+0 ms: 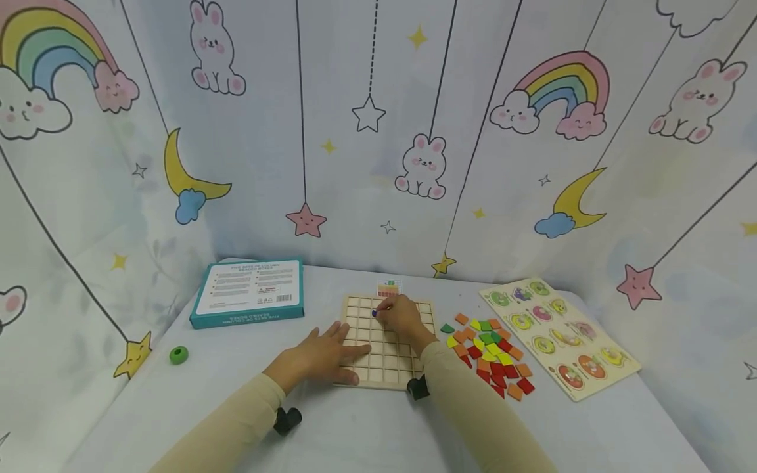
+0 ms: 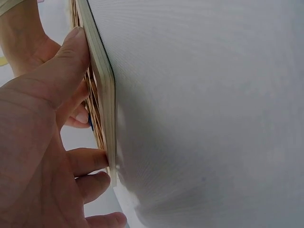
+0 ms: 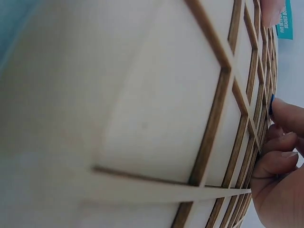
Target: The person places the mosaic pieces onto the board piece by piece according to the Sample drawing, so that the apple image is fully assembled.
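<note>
- A pale grey-white cloth covers the table (image 1: pixel 355 433), which fills the lower half of the head view; its weave shows close up in the left wrist view.
- Behind and to both sides hangs a backdrop (image 1: pixel 378 131) printed with rainbows, rabbits, moons and stars, closing the space in like a corner.
- At lower centre lies the wooden grid board (image 1: pixel 387 341), flat on the cloth.
- The left hand (image 1: pixel 322 358) lies flat on the board's lower left corner, fingers straight and slightly spread, thumb along the near edge.
- The right hand (image 1: pixel 405 318) sits over the board's upper middle, fingertips pinched together on a small blue piece (image 1: pixel 374 313) at a cell in the upper rows.
- Just right of the board is a heap of coloured tiles (image 1: pixel 487 355), red, orange, yellow and green.
- Further right lies a peg puzzle board (image 1: pixel 558 335).
- A teal box (image 1: pixel 248 292) rests left of centre, and a green ring (image 1: pixel 179 355) nearer the left edge.
- A small pattern card (image 1: pixel 388 288) stands at the board's far edge.
</note>
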`<action>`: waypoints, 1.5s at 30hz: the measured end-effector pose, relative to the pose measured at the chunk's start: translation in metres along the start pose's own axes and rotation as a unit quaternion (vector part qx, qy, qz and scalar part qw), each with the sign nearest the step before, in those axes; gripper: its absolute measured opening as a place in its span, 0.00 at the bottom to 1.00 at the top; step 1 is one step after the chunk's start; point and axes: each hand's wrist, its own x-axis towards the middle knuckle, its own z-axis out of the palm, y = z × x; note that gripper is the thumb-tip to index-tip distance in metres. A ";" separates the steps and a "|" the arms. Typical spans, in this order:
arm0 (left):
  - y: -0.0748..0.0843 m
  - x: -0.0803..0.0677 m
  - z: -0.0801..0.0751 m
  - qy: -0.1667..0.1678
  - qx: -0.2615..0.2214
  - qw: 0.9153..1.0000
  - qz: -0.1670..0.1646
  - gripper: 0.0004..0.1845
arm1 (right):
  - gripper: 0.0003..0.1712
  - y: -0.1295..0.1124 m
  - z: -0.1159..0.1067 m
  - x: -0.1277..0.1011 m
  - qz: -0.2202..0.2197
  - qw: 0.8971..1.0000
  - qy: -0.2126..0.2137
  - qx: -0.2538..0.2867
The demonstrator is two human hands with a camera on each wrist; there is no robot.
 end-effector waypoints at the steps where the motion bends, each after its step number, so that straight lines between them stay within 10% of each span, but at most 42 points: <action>1: 0.000 0.001 0.000 -0.001 0.000 1.000 0.001 0.36 | 0.05 0.002 -0.002 -0.001 0.000 1.000 0.001 0.002; 8: 0.003 0.002 -0.003 -0.006 -0.018 1.000 0.001 0.37 | 0.14 0.029 -0.066 -0.013 0.001 0.996 0.016 0.084; 19: 0.000 -0.002 0.000 -0.005 -0.034 0.999 0.000 0.37 | 0.30 0.120 -0.171 -0.065 0.121 0.958 0.051 0.254; 45: 0.002 0.001 -0.002 -0.010 -0.033 0.999 -0.001 0.36 | 0.13 0.098 -0.107 -0.048 0.103 0.992 -0.043 0.058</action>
